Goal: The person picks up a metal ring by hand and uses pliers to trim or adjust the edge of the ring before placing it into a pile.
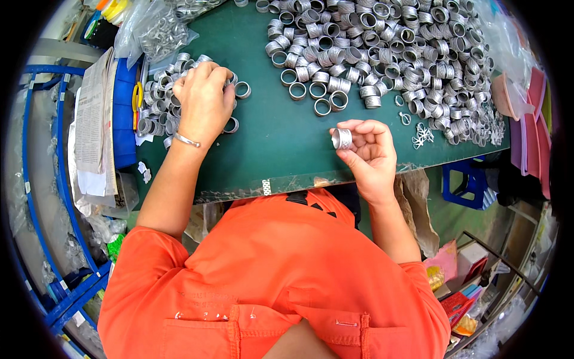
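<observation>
Green-topped bench [263, 155] fills the upper centre of my view, with a blue rack [60, 173] at nine o'clock. Clock directions are taken from the view's centre.

Status: I see the right hand [368, 149] pinching one grey ring [342, 139] at two o'clock, above the bench near its front edge. At ten to eleven o'clock, the left hand [206, 99] lies over a smaller ring pile [156, 102]. Its fingertips are hidden; I cannot tell whether it grips a ring.

Caution: I judge a dropped ring to be the main risk. Slipping fingertips could let it roll off the front edge. A careless sideways sweep of the left hand could scatter the pile or mix it with the large heap [371, 42] at one o'clock.

Pose: the left forearm points toward one o'clock, palm down, fingers curled. The right forearm points toward eleven to twelve, palm turned inward, thumb below the ring, remaining fingers loosely bent.
</observation>
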Tool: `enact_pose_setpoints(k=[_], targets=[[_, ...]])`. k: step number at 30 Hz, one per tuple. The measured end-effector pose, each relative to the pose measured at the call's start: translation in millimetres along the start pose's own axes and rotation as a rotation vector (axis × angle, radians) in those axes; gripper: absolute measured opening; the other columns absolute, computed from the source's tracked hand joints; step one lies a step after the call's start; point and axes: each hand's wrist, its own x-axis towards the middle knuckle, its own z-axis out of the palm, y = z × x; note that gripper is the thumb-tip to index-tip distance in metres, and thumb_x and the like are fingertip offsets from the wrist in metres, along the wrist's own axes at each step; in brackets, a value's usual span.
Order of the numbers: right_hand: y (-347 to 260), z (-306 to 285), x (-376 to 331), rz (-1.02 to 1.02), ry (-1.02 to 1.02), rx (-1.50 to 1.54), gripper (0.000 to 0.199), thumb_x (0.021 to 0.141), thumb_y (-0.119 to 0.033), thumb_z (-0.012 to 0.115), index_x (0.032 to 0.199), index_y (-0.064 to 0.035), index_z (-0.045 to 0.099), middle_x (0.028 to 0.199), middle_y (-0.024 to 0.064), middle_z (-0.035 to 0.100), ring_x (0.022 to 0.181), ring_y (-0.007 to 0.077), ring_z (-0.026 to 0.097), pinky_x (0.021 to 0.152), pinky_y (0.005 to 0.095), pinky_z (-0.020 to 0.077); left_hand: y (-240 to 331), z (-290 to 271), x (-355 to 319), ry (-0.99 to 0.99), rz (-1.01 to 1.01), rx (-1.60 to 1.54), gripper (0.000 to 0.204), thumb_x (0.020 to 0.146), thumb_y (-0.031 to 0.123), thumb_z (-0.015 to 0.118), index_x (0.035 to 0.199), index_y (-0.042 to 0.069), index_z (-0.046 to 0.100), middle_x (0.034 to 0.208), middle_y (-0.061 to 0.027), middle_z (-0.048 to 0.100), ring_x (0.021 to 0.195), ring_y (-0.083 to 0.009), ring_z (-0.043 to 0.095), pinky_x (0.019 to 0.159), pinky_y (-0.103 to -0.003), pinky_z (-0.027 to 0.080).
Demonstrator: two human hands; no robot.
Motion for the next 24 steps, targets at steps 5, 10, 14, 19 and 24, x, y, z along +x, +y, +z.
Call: enact_pose_setpoints(k=[5, 10, 14, 19, 24], targets=[[-8, 3, -1, 0.114, -0.007, 0.138, 0.04, 0.087, 0.006, 0.056, 0.124, -0.0012, 0.04, 0.114, 0.017, 0.055, 0.101, 0.0256, 0.062, 0.085, 0.0362, 0.0529, -5, 1, 2, 0.024, -0.007, -0.02, 0.016, 0.073, 0.01, 0.069, 0.088, 0.012, 0.064, 0.097, -0.0019, 0.06, 0.096, -0.0241, 0.057, 0.087, -0.042, 0.034], [-5, -7, -2, 0.348, -0.065, 0.585, 0.034, 0.1, -0.019, 0.039, 0.127, 0.0012, 0.04, 0.103, 0.0197, 0.059, 0.087, 0.0286, 0.065, 0.076, 0.0396, 0.0564, -5, 0, 5, 0.043, -0.002, -0.047, 0.015, 0.074, 0.009, 0.068, 0.088, 0.012, 0.065, 0.095, -0.0018, 0.061, 0.094, -0.0239, 0.058, 0.085, -0.04, 0.036], [-6, -7, -3, 0.437, -0.06, 0.661, 0.038, 0.101, -0.026, 0.032, 0.122, 0.003, 0.044, 0.095, 0.0198, 0.061, 0.076, 0.0263, 0.065, 0.069, 0.0369, 0.0565, -4, -1, 7, 0.117, 0.006, -0.151, 0.014, 0.074, 0.006, 0.069, 0.087, 0.009, 0.064, 0.095, -0.0041, 0.062, 0.09, -0.0237, 0.06, 0.078, -0.037, 0.042], [5, 9, -3, 0.56, -0.046, 0.539, 0.037, 0.101, -0.03, 0.038, 0.115, 0.0019, 0.05, 0.088, 0.0154, 0.062, 0.066, 0.0204, 0.063, 0.06, 0.0304, 0.0534, 42, -24, 4, -0.092, 0.218, -0.913, 0.033, 0.069, 0.01, 0.078, 0.098, 0.004, 0.063, 0.105, -0.0103, 0.062, 0.092, -0.0211, 0.06, 0.078, -0.031, 0.047], [5, 35, 6, 0.556, -0.031, 0.061, 0.03, 0.098, -0.027, 0.049, 0.109, 0.0001, 0.056, 0.079, 0.0031, 0.057, 0.061, 0.009, 0.054, 0.054, 0.0221, 0.046, 69, -5, -20, -0.11, 0.44, -0.928, 0.034, 0.065, 0.013, 0.081, 0.092, 0.004, 0.064, 0.091, -0.0085, 0.065, 0.085, -0.0241, 0.061, 0.074, -0.033, 0.049]])
